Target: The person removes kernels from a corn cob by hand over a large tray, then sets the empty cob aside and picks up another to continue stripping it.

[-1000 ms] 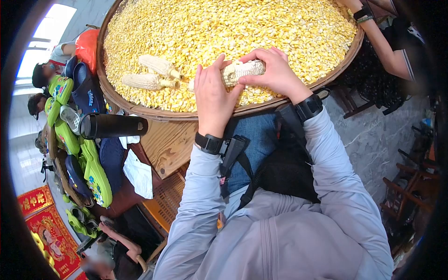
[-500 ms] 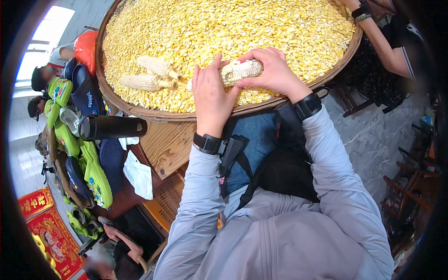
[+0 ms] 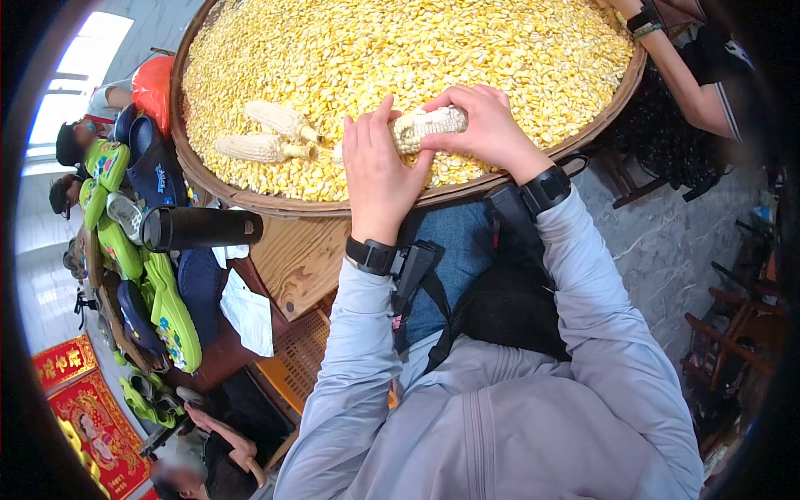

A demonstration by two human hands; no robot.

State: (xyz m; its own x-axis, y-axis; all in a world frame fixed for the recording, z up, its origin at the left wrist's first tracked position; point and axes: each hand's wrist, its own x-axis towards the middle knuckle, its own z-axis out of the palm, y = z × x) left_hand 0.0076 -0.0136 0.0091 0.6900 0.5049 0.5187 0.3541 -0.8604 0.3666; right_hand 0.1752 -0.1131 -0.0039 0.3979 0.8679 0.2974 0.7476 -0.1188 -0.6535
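Both my hands grip one corn cob [image 3: 433, 125] over the near edge of a wide round tray [image 3: 287, 208] of loose corn kernels [image 3: 400, 50]. My left hand [image 3: 377, 167] wraps the cob's left part, thumb toward me and fingers pointing away. At the other end, my right hand [image 3: 487, 125] pinches the cob between thumb and fingers. The part showing between the hands is pale, with some kernels seemingly still on it. To the left of my left hand, two bare cobs, an upper cob [image 3: 279, 118] and a lower cob [image 3: 260, 148], lie on the kernels.
A black cylindrical bottle [image 3: 200, 229] lies beside the tray's left rim, by green and navy shoes [image 3: 171, 312]. A wooden table corner [image 3: 296, 262] shows below the tray. Another person's arm [image 3: 679, 75] reaches in at upper right. Wooden stools [image 3: 729, 333] stand at right.
My right hand has shifted slightly on the cob, its thumb and wrist moving a little. My left hand stays nearly where it was.
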